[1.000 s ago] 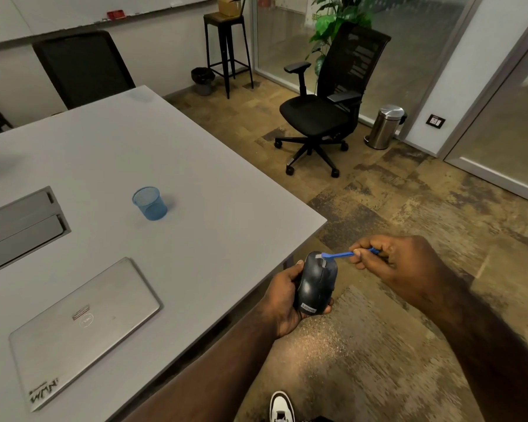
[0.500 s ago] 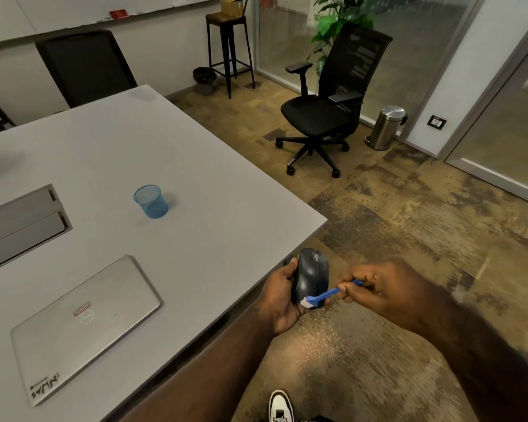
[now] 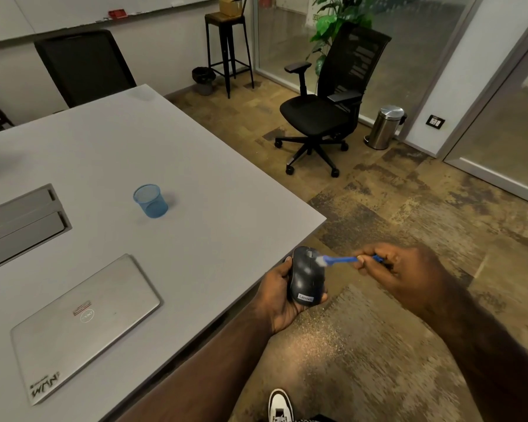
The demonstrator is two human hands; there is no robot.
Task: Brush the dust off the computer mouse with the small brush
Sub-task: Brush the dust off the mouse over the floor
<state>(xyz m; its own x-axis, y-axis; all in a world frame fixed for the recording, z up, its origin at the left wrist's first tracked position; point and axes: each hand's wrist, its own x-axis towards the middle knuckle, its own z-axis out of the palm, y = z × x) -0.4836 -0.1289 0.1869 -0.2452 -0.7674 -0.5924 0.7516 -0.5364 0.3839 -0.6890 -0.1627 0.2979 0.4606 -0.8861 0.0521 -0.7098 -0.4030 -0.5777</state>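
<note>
A dark grey computer mouse (image 3: 304,277) with a small label at its near end rests in my left hand (image 3: 279,300), held off the table's right edge above the floor. My right hand (image 3: 400,271) pinches the blue handle of a small brush (image 3: 339,260). Its white bristles touch the mouse's far end, beside the scroll wheel. The mouse's underside is hidden in my palm.
The grey table (image 3: 195,184) carries a closed silver laptop (image 3: 80,324), a blue mesh cup (image 3: 150,201) and a recessed cable hatch (image 3: 19,220). A black office chair (image 3: 326,108), a steel bin (image 3: 384,126) and a tall stool (image 3: 226,41) stand on the carpet.
The brush swept from the mouse's far end down to its near end, then came back up to the far end by the wheel. My left hand kept holding the mouse.
</note>
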